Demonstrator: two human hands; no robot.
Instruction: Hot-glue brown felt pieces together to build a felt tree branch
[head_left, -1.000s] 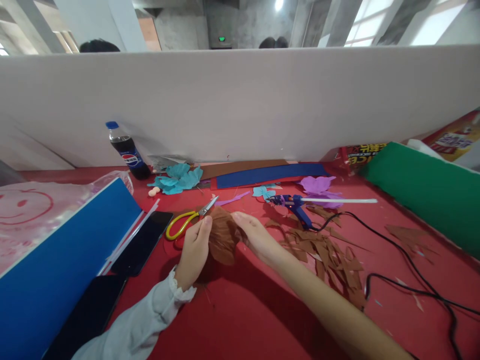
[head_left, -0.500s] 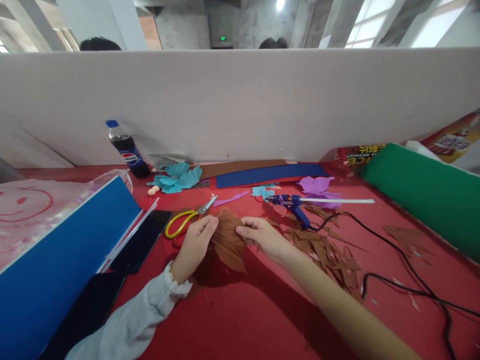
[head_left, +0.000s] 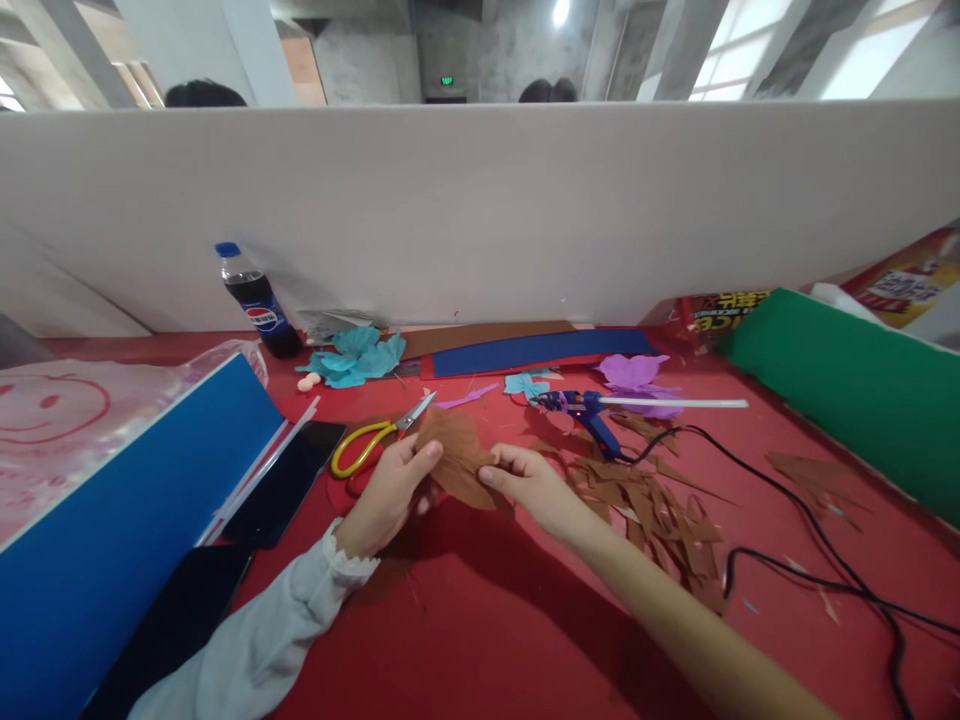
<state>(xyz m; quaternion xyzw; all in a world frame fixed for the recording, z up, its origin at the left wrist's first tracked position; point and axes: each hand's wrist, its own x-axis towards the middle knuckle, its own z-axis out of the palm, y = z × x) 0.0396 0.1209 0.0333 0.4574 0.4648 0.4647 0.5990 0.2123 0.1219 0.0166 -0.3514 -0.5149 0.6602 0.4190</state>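
Note:
Brown crepe paper (head_left: 459, 462), creased and petal-shaped, is stretched between both hands above the red table. My left hand (head_left: 397, 490) pinches its left side between thumb and fingers. At its right edge, my right hand (head_left: 529, 483) grips the paper with thumb on top. Yellow-handled scissors (head_left: 367, 445) lie just beyond my left hand, blades slightly apart. To the right of my right hand is a heap of brown paper scraps (head_left: 652, 510). A blue glue gun (head_left: 589, 412) with a long white glue stick rests behind the scraps.
A cola bottle (head_left: 259, 305) and teal paper petals (head_left: 356, 356) are at the back left. Purple paper (head_left: 634, 372) lies behind the glue gun. A black cable (head_left: 795, 490) crosses the right side. Blue board (head_left: 150, 520), phone (head_left: 289, 480) and green board (head_left: 840, 390) flank the area.
The brown paper has been turned and raised a little, so its wide end now points up and away rather than down toward me. Both hands keep hold of it.

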